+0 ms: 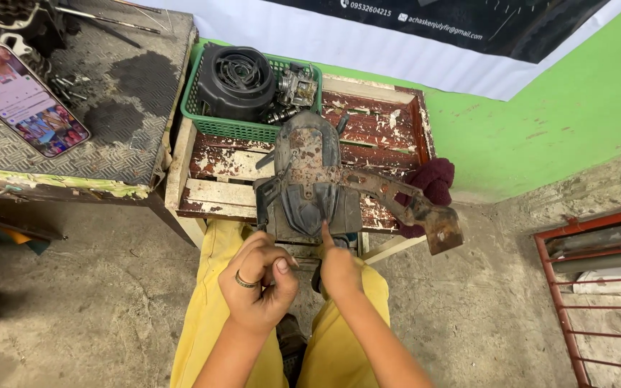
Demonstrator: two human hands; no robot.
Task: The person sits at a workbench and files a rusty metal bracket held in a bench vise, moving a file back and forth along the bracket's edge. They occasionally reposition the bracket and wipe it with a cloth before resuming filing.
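Observation:
A rusty, grimy grey metal housing [309, 179] with a long rusted bracket arm [415, 208] lies on a low wooden bench [217, 194] with flaking red paint, right in front of my knees. My left hand [256, 282], wearing a ring, is curled closed just below the housing, with nothing visible in it. My right hand [339, 269] sits beside it, index finger stretched up and touching the housing's near edge. Its other fingers are folded, and what they hold is hidden.
A green plastic basket [213, 123] at the bench's far end holds a black fan cover [237, 77] and a carburettor [297, 88]. A phone [23, 97] lies on the chequer-plate table at left. A maroon rag [433, 179] and a red metal grate [598, 287] are to the right.

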